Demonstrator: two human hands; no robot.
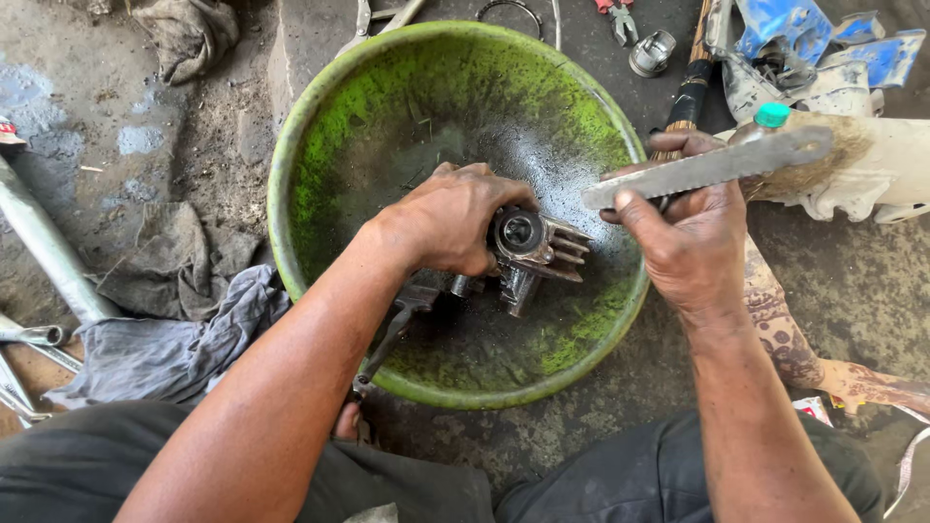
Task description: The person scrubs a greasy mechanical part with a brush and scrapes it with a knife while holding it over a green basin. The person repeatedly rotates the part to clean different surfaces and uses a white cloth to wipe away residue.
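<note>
Green basin [320,126] fills the centre of the view, sat on a grimy concrete floor [852,291]; inside is dark w/ oily grime, rim chipped.

Grey rags [165,339] lie at 9 o'clock of the basin, just beside the rim. A metal pipe [44,242] runs diagonally further out at 9. White & blue plastic panels [814,58] piled at 2 o'clock. Dark cloth [189,34] at 11. Small metal cup [651,53] and red-handled pliers [617,15] at 1, outside the rim.

Left hand [450,228] is in the basin near its centre, fingers curled tight round a finned metal engine part [538,252]; the part is over the basin floor, round bore facing up, fins pointing to 3 o'clock. Can't tell if it touches the bottom.

Right hand [683,237] at 3 o'clock over the rim, thumb & fingers pinching a flat toothed blade [712,167]; blade runs toward 2 o'clock, its near end just above the part, not touching.

A thin metal tool [387,339] lies inside the basin at 7.
</note>
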